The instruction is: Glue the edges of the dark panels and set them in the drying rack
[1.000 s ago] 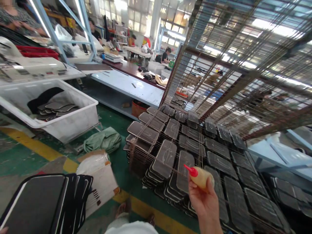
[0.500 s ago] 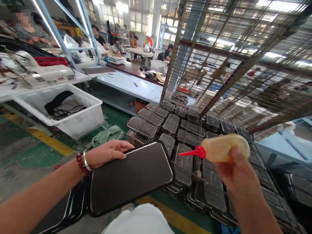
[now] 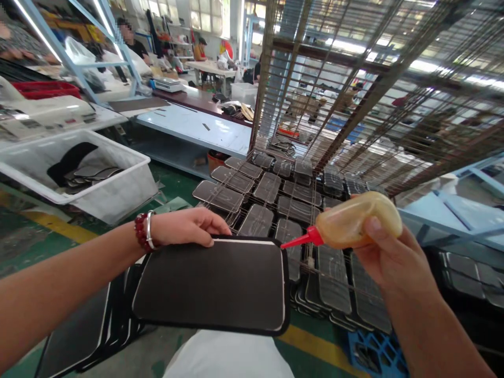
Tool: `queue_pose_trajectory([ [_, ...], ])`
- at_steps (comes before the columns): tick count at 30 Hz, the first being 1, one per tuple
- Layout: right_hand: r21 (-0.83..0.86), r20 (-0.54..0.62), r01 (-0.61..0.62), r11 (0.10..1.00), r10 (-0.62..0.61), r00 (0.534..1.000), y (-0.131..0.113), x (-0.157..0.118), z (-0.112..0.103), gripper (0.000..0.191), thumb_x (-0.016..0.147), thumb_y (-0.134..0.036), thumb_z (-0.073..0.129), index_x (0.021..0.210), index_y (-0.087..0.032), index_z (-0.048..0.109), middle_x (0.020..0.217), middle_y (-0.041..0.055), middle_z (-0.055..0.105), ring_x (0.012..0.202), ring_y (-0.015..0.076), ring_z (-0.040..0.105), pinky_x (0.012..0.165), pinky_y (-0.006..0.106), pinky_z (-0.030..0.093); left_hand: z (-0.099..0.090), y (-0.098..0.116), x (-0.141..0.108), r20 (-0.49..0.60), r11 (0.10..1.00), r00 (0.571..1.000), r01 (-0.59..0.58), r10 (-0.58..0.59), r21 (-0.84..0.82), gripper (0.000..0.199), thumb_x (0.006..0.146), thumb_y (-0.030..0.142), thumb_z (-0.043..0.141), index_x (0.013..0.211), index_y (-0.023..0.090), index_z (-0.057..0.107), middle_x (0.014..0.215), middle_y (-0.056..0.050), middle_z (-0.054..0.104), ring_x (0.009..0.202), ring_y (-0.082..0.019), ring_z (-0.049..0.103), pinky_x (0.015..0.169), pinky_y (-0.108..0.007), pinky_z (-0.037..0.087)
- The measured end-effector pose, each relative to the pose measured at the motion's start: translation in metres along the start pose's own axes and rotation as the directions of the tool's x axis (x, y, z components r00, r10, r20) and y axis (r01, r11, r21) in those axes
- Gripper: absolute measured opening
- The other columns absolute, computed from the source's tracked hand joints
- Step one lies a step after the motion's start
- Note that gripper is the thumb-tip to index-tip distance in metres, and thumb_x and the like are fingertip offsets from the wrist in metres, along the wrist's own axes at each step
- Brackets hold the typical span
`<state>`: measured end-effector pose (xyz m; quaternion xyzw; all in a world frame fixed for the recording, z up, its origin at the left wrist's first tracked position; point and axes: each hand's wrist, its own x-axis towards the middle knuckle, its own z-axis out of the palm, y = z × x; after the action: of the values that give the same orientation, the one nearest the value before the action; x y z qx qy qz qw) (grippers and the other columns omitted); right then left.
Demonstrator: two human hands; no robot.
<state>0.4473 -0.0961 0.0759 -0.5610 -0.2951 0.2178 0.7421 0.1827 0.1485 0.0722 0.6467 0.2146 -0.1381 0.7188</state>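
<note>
My left hand (image 3: 192,227) grips the top edge of a dark rounded-rectangle panel (image 3: 212,283), thumb on the near face and fingers behind. A thin pale line runs along the panel's border. In my right hand (image 3: 380,241) is a squeeze bottle (image 3: 354,220) of yellowish liquid, lying nearly level with its red nozzle pointing left. The nozzle tip meets the panel's upper right corner, or hovers just over it; I cannot tell which. More dark panels (image 3: 79,331) stand stacked at the lower left, below my left forearm.
Wire rack shelves (image 3: 315,262) on the right carry rows of similar panels, with raised wire grids (image 3: 354,89) above. A white bin (image 3: 129,184) with dark pieces stands left, near a sewing machine (image 3: 47,115). A blue crate (image 3: 378,354) sits low right. Several people work in the background.
The panel has turned closer to level, and its upper right corner now meets the bottle's nozzle. My right hand has brought the bottle slightly left and up. The camera view has shifted.
</note>
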Motion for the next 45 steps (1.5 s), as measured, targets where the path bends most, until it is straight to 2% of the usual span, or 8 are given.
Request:
queue_pose_trajectory([
  [5,-0.009,0.018,-0.015,1.000,0.015,1.000,0.000,0.002,0.001,0.048,0.072,-0.035,0.082,0.115,-0.022,0.067,0.106,0.0062,0.069,0.090,0.0195,0.067,0.074,0.022,0.058,-0.003,0.001,0.001,0.023,1.000,1.000,0.018,-0.018,0.000,0.033,0.063,0.010,0.070,0.095,0.017,0.076,0.084,-0.005,0.077,0.071,-0.020,0.071,0.064,-0.024,0.056],
  [10,-0.008,0.150,0.004,1.000,-0.003,0.989,-0.001,-0.002,0.000,0.044,0.079,-0.033,0.075,0.120,-0.023,0.063,0.102,0.0101,0.071,0.091,0.0274,0.069,0.074,0.035,0.061,-0.009,-0.002,-0.001,0.041,1.000,0.999,0.016,-0.015,-0.023,0.034,0.065,0.010,0.070,0.098,0.017,0.074,0.089,-0.005,0.077,0.076,-0.019,0.071,0.069,-0.025,0.056],
  [14,-0.015,0.202,-0.013,1.000,0.016,0.979,-0.006,-0.010,0.001,0.046,0.081,-0.034,0.072,0.123,-0.022,0.059,0.105,0.0135,0.070,0.091,0.0297,0.069,0.076,0.038,0.061,-0.013,-0.006,-0.003,0.041,0.997,0.999,0.015,-0.012,-0.074,0.034,0.065,0.010,0.069,0.098,0.017,0.074,0.091,-0.005,0.076,0.078,-0.020,0.072,0.074,-0.028,0.057],
  [20,-0.018,0.211,-0.013,1.000,0.017,0.977,-0.009,-0.023,0.005,0.051,0.079,-0.038,0.073,0.124,-0.019,0.058,0.101,0.0181,0.070,0.087,0.0336,0.070,0.073,0.045,0.060,-0.011,-0.008,-0.009,-0.030,0.989,1.000,0.000,-0.004,-0.145,0.030,0.064,0.009,0.068,0.093,0.014,0.076,0.089,-0.009,0.076,0.081,-0.026,0.072,0.074,-0.034,0.058],
  [27,-0.035,0.176,-0.082,0.996,0.087,0.980,-0.011,-0.037,0.007,0.058,0.075,-0.044,0.077,0.124,-0.022,0.056,0.109,0.0201,0.068,0.096,0.0348,0.068,0.079,0.043,0.058,-0.017,-0.019,-0.014,-0.108,0.970,0.994,-0.010,-0.016,-0.241,0.029,0.061,0.007,0.070,0.089,0.013,0.076,0.091,-0.012,0.077,0.078,-0.027,0.073,0.071,-0.033,0.059],
  [32,0.029,0.118,-0.052,0.998,0.048,0.992,-0.003,-0.040,0.004,0.056,0.074,-0.040,0.076,0.123,-0.021,0.058,0.105,0.0196,0.069,0.093,0.0357,0.069,0.074,0.045,0.060,-0.022,-0.028,-0.018,-0.197,0.946,0.980,-0.028,-0.038,-0.323,0.032,0.058,0.008,0.073,0.089,0.013,0.076,0.092,-0.013,0.077,0.073,-0.025,0.072,0.066,-0.032,0.059],
  [37,0.087,-0.026,-0.038,0.996,0.040,0.999,0.008,-0.043,0.007,0.050,0.076,-0.040,0.076,0.120,-0.021,0.062,0.102,0.0152,0.070,0.095,0.0343,0.068,0.082,0.050,0.058,-0.020,-0.040,-0.019,-0.261,0.902,0.965,-0.090,-0.026,-0.422,0.032,0.060,0.006,0.074,0.091,0.012,0.074,0.094,-0.013,0.076,0.073,-0.023,0.072,0.064,-0.029,0.058],
  [45,0.163,-0.299,0.036,0.986,0.015,0.954,0.041,-0.037,0.011,0.030,0.081,-0.034,0.075,0.108,-0.022,0.067,0.108,0.0027,0.067,0.098,0.0199,0.066,0.085,0.032,0.058,-0.007,-0.068,-0.006,-0.292,0.771,0.956,-0.194,0.011,-0.606,0.034,0.063,0.002,0.076,0.095,0.011,0.070,0.094,-0.013,0.075,0.078,-0.022,0.073,0.073,-0.032,0.059],
])
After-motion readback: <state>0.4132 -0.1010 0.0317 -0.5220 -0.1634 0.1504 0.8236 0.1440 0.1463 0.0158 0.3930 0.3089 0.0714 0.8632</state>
